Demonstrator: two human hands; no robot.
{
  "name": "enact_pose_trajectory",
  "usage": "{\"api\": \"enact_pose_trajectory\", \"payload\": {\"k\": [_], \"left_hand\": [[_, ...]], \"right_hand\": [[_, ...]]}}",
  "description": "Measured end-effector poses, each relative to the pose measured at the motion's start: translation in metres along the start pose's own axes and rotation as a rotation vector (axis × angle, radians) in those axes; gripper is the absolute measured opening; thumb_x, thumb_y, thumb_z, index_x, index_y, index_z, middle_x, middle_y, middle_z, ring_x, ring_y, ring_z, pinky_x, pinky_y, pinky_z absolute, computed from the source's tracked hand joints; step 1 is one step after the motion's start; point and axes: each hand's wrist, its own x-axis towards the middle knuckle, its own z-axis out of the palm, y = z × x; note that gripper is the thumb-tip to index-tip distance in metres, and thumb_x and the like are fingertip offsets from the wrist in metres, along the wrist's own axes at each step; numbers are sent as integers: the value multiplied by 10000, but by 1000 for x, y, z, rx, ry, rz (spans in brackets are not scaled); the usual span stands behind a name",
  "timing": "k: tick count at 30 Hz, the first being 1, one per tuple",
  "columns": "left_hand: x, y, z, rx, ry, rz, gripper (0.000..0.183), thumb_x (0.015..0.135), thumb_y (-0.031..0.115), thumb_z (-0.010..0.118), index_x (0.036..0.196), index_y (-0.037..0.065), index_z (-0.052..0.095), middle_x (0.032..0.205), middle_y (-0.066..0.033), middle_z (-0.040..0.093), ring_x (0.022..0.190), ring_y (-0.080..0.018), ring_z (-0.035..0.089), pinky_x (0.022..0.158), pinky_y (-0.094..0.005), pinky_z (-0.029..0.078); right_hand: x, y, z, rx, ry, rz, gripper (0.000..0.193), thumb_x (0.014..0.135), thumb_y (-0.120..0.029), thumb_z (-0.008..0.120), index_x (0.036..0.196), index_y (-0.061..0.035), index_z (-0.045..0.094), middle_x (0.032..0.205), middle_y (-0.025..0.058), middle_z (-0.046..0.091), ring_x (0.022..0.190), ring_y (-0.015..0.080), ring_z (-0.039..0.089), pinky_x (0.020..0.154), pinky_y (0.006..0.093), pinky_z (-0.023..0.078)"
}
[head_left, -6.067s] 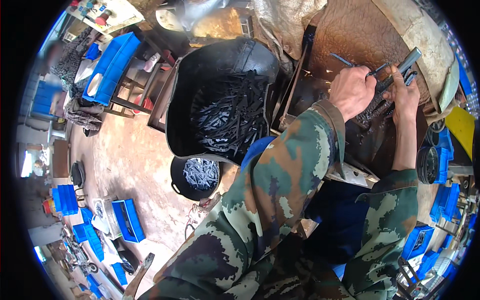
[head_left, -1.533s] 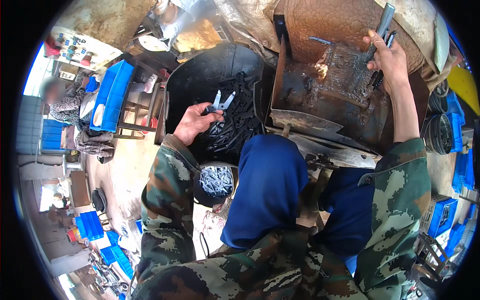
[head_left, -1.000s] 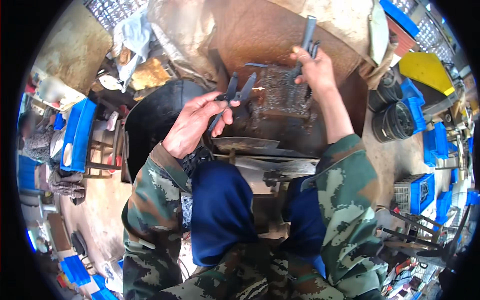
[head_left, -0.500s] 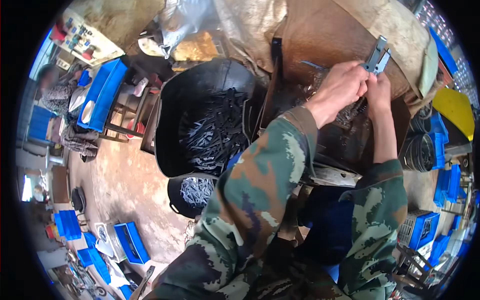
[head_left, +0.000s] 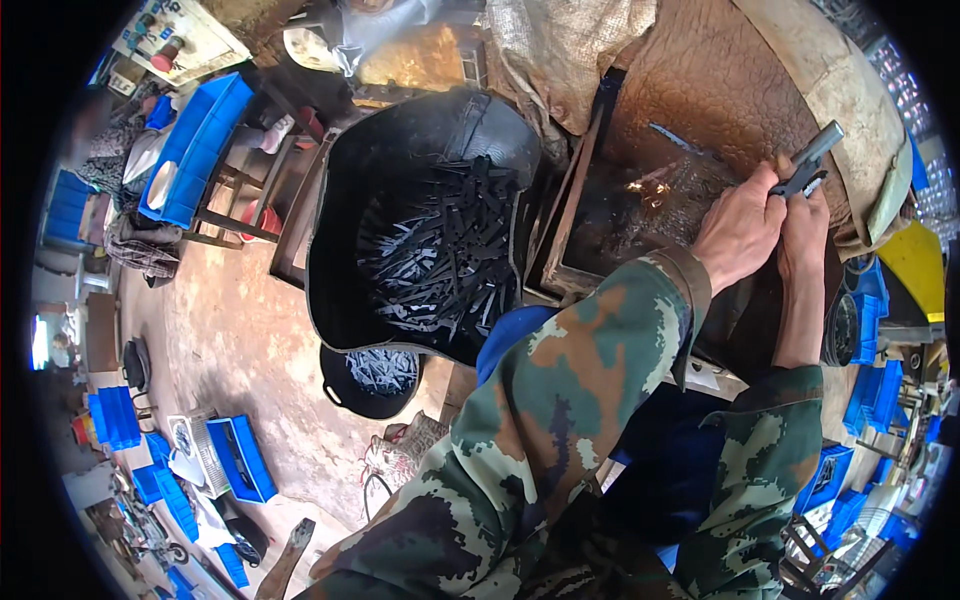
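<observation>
My left hand (head_left: 738,232) and my right hand (head_left: 804,238) are close together at the upper right, both with fingers closed around a grey metal piece (head_left: 815,155). One end of it is rod-like and sticks up past the fingers; a darker, narrower part lies beside it. Its exact kind I cannot make out, since the fingers cover its lower part. Under my hands is a wet, brown work surface (head_left: 640,215) with a frame around it. A thin bluish metal strip (head_left: 680,138) lies on it, apart from my hands.
Left of the work surface stands a large black tub (head_left: 345,230) heaped with dark flat metal strips (head_left: 450,250). A smaller black bucket (head_left: 345,398) below it holds silvery strips. Blue crates (head_left: 205,150) stand around the floor, and a person (head_left: 110,170) sits at the far left.
The view has shifted, so the work surface sits further right. The metal piece has turned in my hands: its two spread prongs showed before, now its rod-like end does.
</observation>
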Motion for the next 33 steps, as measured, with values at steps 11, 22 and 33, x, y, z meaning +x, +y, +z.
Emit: {"api": "enact_pose_trajectory", "payload": {"k": [11, 22, 33], "left_hand": [[0, 11, -6, 139, 63, -40, 307, 917, 197, 594, 1163, 14, 620, 926, -249, 667, 871, -391, 662, 770, -426, 504], [5, 3, -11, 118, 30, -97, 415, 852, 252, 539, 1214, 81, 646, 896, -270, 667, 898, -434, 648, 804, -482, 505], [-4, 8, -13, 179, 100, 50, 273, 875, 165, 559, 1061, -4, 664, 756, -169, 664, 678, -197, 620, 662, -359, 493]], "right_hand": [[-3, 1, 8, 42, -1, -1, 279, 1002, -111, 518, 1241, -20, 628, 1095, 38, 675, 958, 109, 625, 832, 266, 509], [-14, -15, 17, -29, 15, 73, 231, 1009, -132, 522, 1187, -54, 648, 1040, 74, 704, 804, 111, 655, 661, 240, 531], [-10, -11, 23, 12, 14, 29, 213, 992, -178, 584, 1156, -76, 673, 984, 30, 700, 774, 85, 616, 646, 237, 496]]}}
